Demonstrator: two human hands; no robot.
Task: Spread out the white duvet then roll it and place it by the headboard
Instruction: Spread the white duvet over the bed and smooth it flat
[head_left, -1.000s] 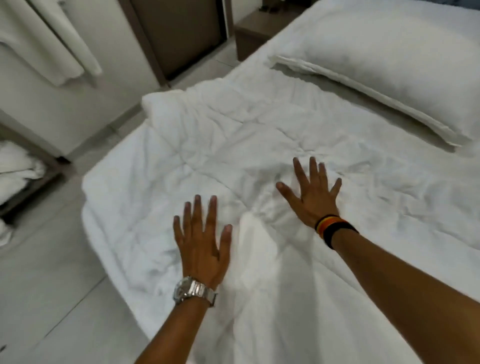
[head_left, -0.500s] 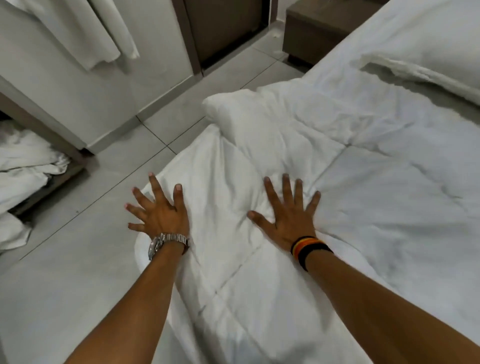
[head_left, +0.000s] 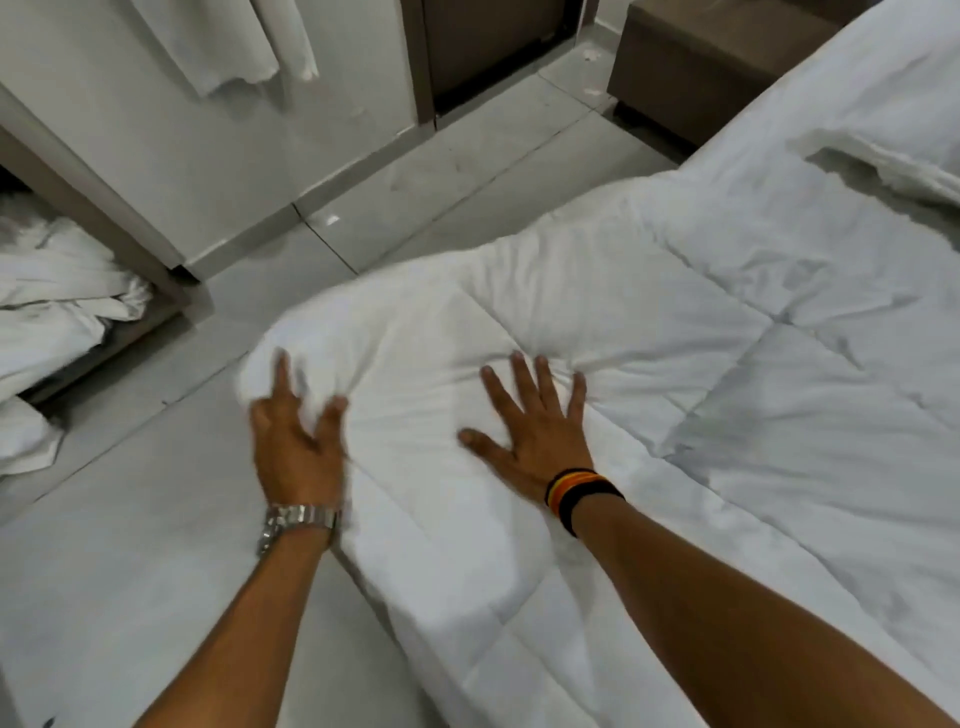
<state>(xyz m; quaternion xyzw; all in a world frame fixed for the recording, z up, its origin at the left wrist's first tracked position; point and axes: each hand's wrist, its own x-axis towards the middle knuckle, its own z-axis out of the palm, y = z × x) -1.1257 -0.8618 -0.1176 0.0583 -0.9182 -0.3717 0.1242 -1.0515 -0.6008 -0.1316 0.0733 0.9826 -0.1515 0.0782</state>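
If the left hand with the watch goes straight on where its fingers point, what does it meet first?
Probably the bunched corner of the white quilted duvet; the left hand already touches it. Beyond lies grey tiled floor; depth is unclear.

Two bare forearms reaching forward from the bottom edge. Left hand (head_left: 297, 441) blurred, palm down, fingers spread and slightly curled, metal watch (head_left: 296, 521) on the wrist. Right hand (head_left: 535, 436) flat, palm down, fingers splayed wide, thumb out to the left, striped black, orange and yellow band (head_left: 581, 493) at the wrist. Hands near each other, not touching.
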